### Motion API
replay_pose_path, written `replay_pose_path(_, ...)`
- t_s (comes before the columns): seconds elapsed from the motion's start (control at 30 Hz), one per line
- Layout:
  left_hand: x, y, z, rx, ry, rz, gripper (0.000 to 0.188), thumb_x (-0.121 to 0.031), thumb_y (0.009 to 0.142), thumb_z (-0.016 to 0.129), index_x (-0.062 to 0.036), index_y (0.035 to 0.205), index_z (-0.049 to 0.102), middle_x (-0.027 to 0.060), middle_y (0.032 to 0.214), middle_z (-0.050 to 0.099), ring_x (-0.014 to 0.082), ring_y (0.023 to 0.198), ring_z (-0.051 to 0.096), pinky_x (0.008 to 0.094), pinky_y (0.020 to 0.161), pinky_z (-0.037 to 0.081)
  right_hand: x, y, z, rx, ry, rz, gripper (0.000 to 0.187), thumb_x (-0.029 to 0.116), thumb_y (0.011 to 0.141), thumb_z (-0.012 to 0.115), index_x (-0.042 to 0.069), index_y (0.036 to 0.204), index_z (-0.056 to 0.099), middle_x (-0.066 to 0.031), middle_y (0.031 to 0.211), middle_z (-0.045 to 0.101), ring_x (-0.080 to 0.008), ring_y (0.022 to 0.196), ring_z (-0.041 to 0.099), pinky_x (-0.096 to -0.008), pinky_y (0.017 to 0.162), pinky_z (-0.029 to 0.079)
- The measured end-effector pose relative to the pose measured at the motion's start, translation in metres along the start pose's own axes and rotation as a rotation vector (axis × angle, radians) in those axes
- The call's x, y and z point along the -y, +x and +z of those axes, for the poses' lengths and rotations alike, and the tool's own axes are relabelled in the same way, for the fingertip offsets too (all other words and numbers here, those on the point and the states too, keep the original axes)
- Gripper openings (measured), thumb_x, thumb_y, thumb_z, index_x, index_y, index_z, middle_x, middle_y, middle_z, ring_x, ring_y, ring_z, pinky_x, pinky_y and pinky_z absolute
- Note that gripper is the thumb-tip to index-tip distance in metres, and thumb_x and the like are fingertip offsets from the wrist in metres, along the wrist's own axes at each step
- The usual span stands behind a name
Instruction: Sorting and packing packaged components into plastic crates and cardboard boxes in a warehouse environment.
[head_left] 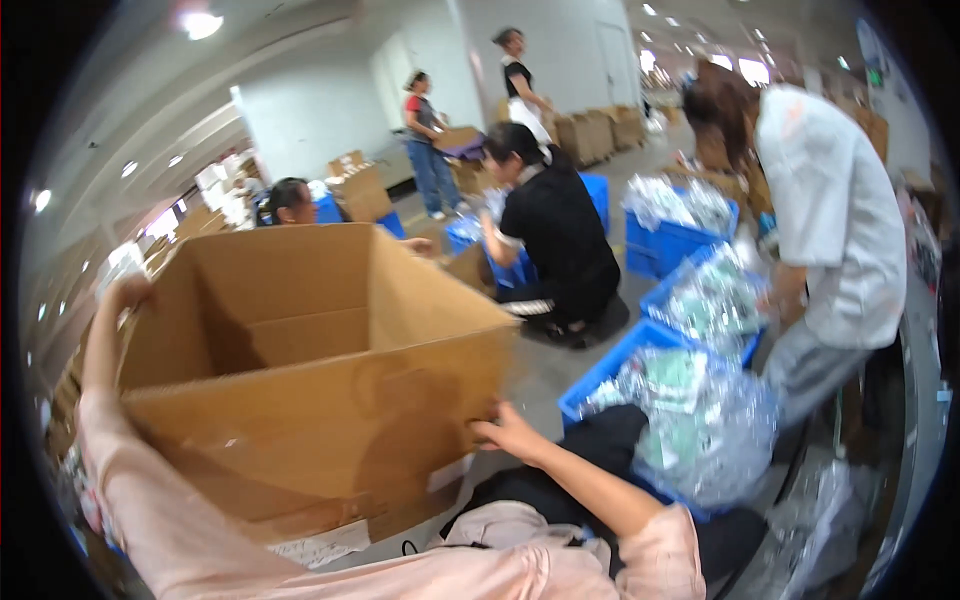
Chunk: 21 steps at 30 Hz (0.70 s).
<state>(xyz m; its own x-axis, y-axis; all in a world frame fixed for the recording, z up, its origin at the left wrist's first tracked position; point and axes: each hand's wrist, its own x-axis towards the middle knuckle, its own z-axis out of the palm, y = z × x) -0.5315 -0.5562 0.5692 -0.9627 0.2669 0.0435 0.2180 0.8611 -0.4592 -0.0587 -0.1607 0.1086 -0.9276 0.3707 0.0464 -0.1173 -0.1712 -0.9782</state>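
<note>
A large brown cardboard box (300, 420) stands upright and tilted in front of me, its top open and the part of its inside that shows bare. My left hand (128, 292) grips the far left side of the box at its upper edge, fingers partly hidden behind the wall. Lower down, my right hand (508, 432) holds the box's near right corner, thumb and fingers closed against the cardboard. A white label (318, 545) is stuck low on the near wall.
Blue crates (600, 372) filled with clear plastic bags (715, 425) of pale green items stand to my right. One person (835, 220) bends over them; another (560, 230) squats beyond the box. More people and cartons (590, 135) are farther back.
</note>
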Motion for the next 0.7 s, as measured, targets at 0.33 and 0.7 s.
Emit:
replay_pose_path(0.33, 0.033, -0.073, 0.100, 0.105, -0.746, -0.327, 0.027, -0.033, 0.076, 0.059, -0.0116, 0.092, 0.054, 0.0082, 0.056, 0.046, 0.0215, 0.044, 0.045, 0.0410, 0.034, 0.035, -0.049, -0.018, -0.042, 0.313, -0.210, 0.222, 0.054, 0.025, 0.085, 0.056, -0.001, 0.127, 0.035, -0.0156, 0.115, 0.050, -0.0189, 0.088, 0.058, -0.0295, 0.069, 0.051)
replay_pose_path(0.7, -0.268, 0.091, 0.043, -0.263, -0.029, 0.777, 0.013, -0.010, 0.076, 0.052, 0.0008, 0.069, 0.053, 0.0114, 0.053, 0.053, 0.0241, 0.057, 0.061, 0.0383, 0.050, 0.048, -0.017, -0.137, -0.128, -0.203, -0.028, 0.177, 0.038, 0.019, 0.088, 0.052, 0.000, 0.120, 0.045, -0.0105, 0.109, 0.056, -0.0136, 0.088, 0.058, -0.0254, 0.075, 0.048)
